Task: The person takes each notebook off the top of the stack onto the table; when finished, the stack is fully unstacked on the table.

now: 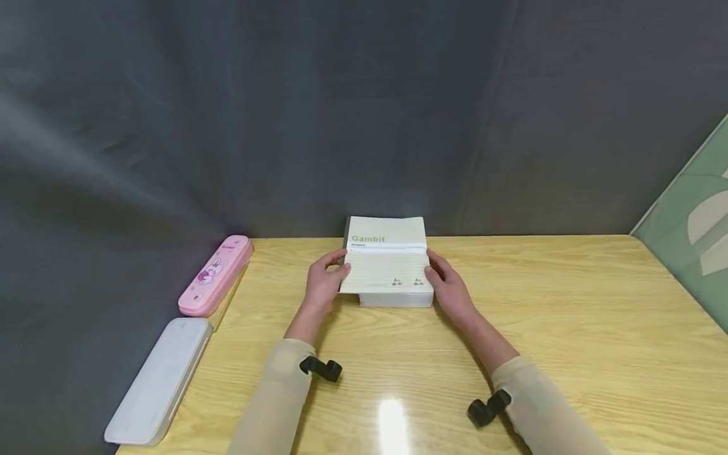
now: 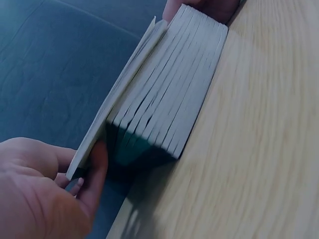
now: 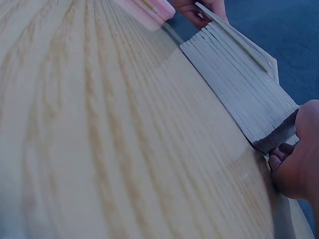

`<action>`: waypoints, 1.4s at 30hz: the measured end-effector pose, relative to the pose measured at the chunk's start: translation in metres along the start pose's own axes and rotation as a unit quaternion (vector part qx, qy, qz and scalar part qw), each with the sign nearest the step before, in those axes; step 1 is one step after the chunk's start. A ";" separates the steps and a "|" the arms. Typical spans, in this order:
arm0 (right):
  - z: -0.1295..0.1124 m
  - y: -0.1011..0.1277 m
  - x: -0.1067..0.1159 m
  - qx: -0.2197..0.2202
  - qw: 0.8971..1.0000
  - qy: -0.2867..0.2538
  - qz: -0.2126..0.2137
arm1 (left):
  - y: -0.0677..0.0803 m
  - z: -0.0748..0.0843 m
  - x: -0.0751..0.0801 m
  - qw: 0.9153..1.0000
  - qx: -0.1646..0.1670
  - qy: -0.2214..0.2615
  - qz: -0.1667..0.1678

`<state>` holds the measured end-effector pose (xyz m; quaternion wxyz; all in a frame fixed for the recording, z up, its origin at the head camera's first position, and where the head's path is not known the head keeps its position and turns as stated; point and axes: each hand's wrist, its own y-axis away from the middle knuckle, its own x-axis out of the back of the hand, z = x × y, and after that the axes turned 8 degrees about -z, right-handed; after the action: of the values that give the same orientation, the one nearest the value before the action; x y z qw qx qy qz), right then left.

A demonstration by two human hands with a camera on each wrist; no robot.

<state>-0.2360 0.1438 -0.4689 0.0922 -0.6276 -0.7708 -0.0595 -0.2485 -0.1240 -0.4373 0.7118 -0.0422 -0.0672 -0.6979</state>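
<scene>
Fingers of left hand (image 1: 322, 284) and right hand (image 1: 448, 285) gripping notebook stack (image 1: 388, 265) sides, cover reading "Gambit", wooden table (image 1: 569, 328)

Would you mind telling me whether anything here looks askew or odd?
Only slightly: the top notebook's cover lifts away from the stack of notebooks at the left hand. The right hand holds the other side.

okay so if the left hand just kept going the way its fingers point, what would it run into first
The left hand points toward the stack of notebooks and already touches its left edge, so the stack comes first. Beyond it, probably the right hand on the far side.
</scene>
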 end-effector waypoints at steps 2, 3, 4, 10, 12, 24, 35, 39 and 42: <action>-0.001 0.000 0.001 0.003 1.000 -0.003 -0.003 | 0.001 -0.002 0.006 1.000 0.004 0.002 -0.002; -0.002 0.000 0.001 0.004 1.000 -0.002 -0.004 | 0.002 -0.003 0.009 1.000 0.004 0.004 -0.003; -0.002 0.000 0.001 0.005 1.000 -0.001 -0.004 | 0.003 -0.004 0.012 1.000 0.004 0.007 -0.002; 0.000 0.000 0.002 0.005 1.000 0.015 -0.004 | 0.010 -0.011 0.033 1.000 0.013 0.019 0.000; 0.001 0.002 0.002 0.005 1.000 0.021 -0.004 | 0.012 -0.013 0.040 1.000 0.021 0.019 0.003; 0.003 0.005 0.006 -0.002 0.999 0.033 -0.002 | 0.012 -0.033 0.088 0.997 0.054 0.025 0.049; -0.026 0.013 0.008 -0.013 0.999 0.033 -0.013 | 0.000 -0.043 0.124 0.994 0.061 -0.047 0.079; -0.018 0.009 0.009 -0.013 0.999 0.028 -0.008 | 0.000 -0.040 0.135 0.989 0.049 -0.101 0.091; -0.003 0.003 0.012 -0.009 0.999 0.036 -0.003 | 0.001 -0.039 0.144 0.985 0.046 -0.136 0.100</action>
<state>-0.2356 0.1550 -0.4639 0.1141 -0.6234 -0.7684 -0.0888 -0.2442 -0.2721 -0.4532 0.7634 -0.1102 -0.1909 -0.6071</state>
